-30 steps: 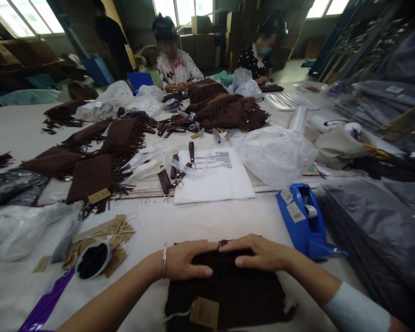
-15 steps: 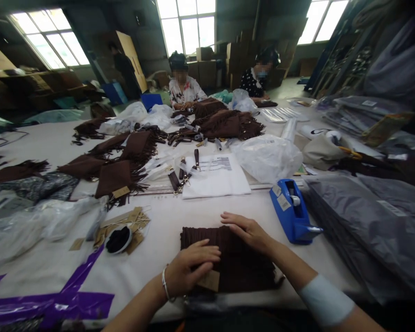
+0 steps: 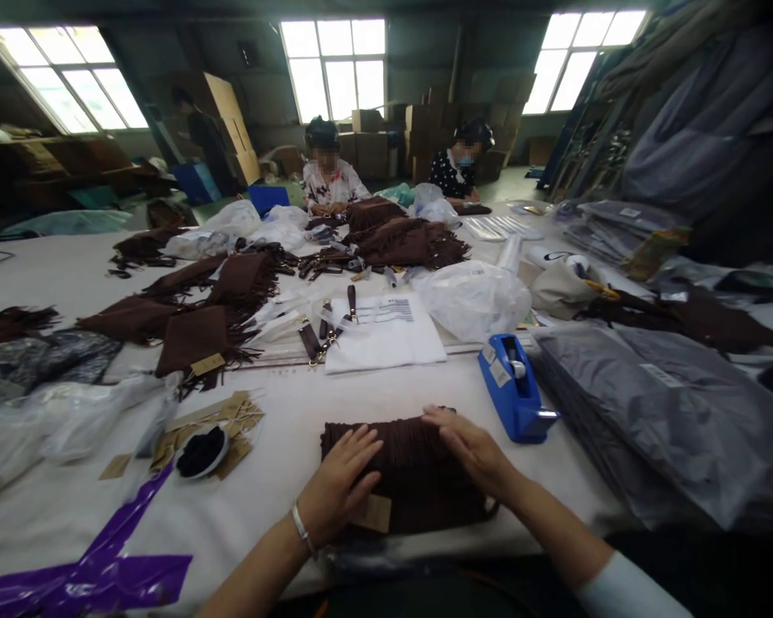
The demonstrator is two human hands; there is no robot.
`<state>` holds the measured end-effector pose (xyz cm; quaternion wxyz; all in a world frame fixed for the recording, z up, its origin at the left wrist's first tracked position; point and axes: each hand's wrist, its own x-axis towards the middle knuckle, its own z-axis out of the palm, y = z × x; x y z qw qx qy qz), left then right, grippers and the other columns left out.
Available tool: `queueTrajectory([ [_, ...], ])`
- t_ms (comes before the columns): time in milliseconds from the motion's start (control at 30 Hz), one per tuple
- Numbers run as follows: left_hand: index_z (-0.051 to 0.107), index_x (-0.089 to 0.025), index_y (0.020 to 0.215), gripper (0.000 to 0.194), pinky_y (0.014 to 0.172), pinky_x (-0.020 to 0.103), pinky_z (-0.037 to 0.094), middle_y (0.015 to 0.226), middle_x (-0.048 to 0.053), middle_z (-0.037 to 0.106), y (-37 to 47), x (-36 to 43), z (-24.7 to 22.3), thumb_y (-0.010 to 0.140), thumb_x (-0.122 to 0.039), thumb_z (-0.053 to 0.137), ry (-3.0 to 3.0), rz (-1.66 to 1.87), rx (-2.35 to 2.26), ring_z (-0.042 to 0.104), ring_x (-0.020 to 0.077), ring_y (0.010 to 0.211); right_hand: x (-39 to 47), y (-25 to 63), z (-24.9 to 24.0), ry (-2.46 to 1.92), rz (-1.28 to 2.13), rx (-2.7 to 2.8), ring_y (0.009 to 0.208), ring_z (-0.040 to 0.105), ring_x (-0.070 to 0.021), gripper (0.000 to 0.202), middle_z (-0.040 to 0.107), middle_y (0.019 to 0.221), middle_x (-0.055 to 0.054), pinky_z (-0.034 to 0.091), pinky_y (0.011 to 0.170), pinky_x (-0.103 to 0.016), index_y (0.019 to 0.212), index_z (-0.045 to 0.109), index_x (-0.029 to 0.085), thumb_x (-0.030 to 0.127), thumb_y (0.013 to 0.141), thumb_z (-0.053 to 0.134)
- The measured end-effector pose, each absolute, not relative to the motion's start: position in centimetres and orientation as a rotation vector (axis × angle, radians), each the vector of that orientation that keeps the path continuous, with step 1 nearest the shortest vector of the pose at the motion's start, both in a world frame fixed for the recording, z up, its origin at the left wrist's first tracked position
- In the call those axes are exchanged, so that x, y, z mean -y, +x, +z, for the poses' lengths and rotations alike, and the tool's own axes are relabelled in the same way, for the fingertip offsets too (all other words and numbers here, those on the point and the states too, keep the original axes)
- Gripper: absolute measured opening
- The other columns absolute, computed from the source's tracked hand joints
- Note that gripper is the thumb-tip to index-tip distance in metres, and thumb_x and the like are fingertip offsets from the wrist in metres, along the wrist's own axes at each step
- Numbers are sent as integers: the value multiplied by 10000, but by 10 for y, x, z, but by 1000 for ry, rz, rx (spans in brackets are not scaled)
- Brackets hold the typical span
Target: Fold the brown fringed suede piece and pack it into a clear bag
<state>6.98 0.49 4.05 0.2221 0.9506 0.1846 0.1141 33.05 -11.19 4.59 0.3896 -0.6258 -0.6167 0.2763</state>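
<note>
A dark brown folded fabric piece (image 3: 418, 493) lies on the white table at the front, its fringe gathered along the far edge. A tan tag (image 3: 372, 513) rests on its left part. My left hand (image 3: 343, 482) lies on the fabric's left side with fingers spread. Across from it, my right hand (image 3: 473, 451) touches the upper right part, fingers stretched out. Beyond the fabric is a white printed sheet (image 3: 392, 339) with dark straps (image 3: 310, 339) on and beside it.
A blue tape dispenser (image 3: 516, 390) stands to the right, beside grey bagged goods (image 3: 644, 412). At the left are a small bowl of black cords (image 3: 201, 452), purple tape (image 3: 125, 571) and brown scarves (image 3: 193, 339). Two people sit across the table; another stands farther back.
My left hand has moved forward on the fabric toward its far edge. My right hand stays on the right part. The camera view has shifted, moving the scene leftward.
</note>
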Motion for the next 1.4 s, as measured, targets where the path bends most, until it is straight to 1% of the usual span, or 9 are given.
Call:
queueTrajectory([
  [133,350,-178,1366,479,1099,513,259,1431,119,354,82,-24,37,912,-302,438,2607,297,-717,238,265,1355,79,364,35,-1688,656,1437,1301,365,-192,484,450,1381,-65,231,1123,-448,1315,446,226,477,914,349],
  [267,313,-225,1384,532,1086,514,279,1456,97,309,81,-13,19,887,-290,490,2693,243,-596,224,268,1359,88,355,16,-1656,725,1580,1289,383,-206,438,487,1352,-54,240,1116,-472,1271,501,253,461,895,417],
  [500,253,-212,1405,576,1074,516,306,1471,87,274,66,19,22,881,-232,492,2801,216,-560,196,261,1367,152,321,2,-1693,666,1853,1368,214,-231,502,293,1472,-35,191,1123,-520,1384,315,293,386,905,430],
  [767,315,-197,1378,537,1070,528,314,1464,98,286,56,26,25,874,-214,501,2741,163,-553,221,263,1359,147,338,46,-1682,604,1680,1343,283,-218,409,408,1412,-4,233,1124,-476,1321,434,314,336,913,408],
  [900,389,-190,1338,507,1077,509,318,1441,100,338,56,42,36,854,-226,535,2654,198,-574,259,264,1348,106,325,46,-1625,604,1707,1356,250,-225,450,376,1431,12,212,1128,-488,1342,396,331,352,895,447],
  [1000,503,-206,1247,369,1064,423,361,1341,76,492,53,42,47,883,-265,499,2556,336,-570,400,221,1277,85,298,26,-1557,693,1858,1361,238,-241,497,325,1456,28,220,1121,-501,1358,352,360,375,878,480],
  [1167,632,-199,1023,240,885,317,465,973,59,677,-7,-17,53,924,-272,426,2474,738,-1313,599,171,946,83,272,-16,-1563,570,2114,1371,203,-248,544,245,1486,40,221,1121,-507,1386,279,368,416,878,467],
  [1267,633,-179,1024,264,902,327,429,971,76,643,-63,-69,50,922,-277,410,2495,470,-1930,560,197,962,85,273,-25,-1605,472,2169,1370,205,-240,549,230,1492,40,245,1119,-485,1397,251,358,425,887,444],
  [1400,675,-131,887,175,873,389,411,878,116,634,-108,-111,41,818,-208,533,2462,193,-2103,549,266,911,83,275,-20,-1643,451,2200,1373,195,-234,561,207,1498,37,266,1111,-480,1408,208,360,446,896,420],
])
